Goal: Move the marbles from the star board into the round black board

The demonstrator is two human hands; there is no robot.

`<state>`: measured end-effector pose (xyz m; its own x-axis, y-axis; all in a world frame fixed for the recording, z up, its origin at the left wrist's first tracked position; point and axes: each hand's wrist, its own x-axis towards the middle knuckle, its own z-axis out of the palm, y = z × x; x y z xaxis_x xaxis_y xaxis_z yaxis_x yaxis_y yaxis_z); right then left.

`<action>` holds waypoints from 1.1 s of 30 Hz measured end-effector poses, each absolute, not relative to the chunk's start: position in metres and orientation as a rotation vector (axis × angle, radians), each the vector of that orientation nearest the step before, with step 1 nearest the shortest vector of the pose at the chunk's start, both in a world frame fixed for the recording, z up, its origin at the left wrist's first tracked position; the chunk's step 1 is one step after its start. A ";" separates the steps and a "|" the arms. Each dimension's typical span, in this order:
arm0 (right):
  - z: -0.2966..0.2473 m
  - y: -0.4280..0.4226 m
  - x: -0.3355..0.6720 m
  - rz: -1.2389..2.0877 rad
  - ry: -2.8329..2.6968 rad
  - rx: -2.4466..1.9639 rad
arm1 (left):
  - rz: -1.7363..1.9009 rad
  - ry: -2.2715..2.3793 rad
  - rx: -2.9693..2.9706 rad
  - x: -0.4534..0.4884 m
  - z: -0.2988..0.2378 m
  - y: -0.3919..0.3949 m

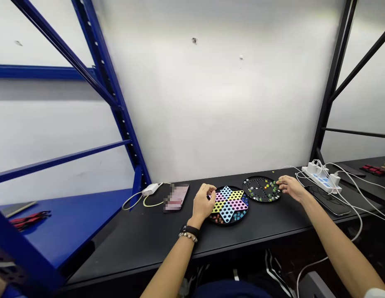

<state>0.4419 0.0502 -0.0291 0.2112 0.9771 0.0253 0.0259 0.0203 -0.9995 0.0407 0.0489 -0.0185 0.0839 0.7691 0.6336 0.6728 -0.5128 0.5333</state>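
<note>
A round black Chinese checkers board lies on the dark tabletop, with a star of pink, yellow and blue panels full of holes. Marbles of red-brown and blue show around the star's lower edge. My left hand is at the board's left side, fingers curled toward the thumb; what lies between them is hidden. Just right of the board is a round black tray holding several scattered marbles, green, white and orange among them. My right hand hovers at this tray's right rim, fingers stretched out and slightly apart, nothing visible in them.
A pink phone lies left of the board near a white charger with its cable. On the right are a white power strip, a dark phone and loose white cables. A blue rack stands at the left.
</note>
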 end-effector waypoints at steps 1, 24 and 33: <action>-0.027 0.050 0.440 1.080 -0.998 -1.248 | 1.401 1.497 2.236 0.042 -0.018 0.048; -0.022 0.065 0.402 1.065 -1.080 -1.242 | 1.297 1.485 2.274 0.043 -0.022 0.047; -0.038 0.098 0.402 0.536 -1.333 -1.806 | 1.274 1.481 2.269 0.041 -0.023 0.049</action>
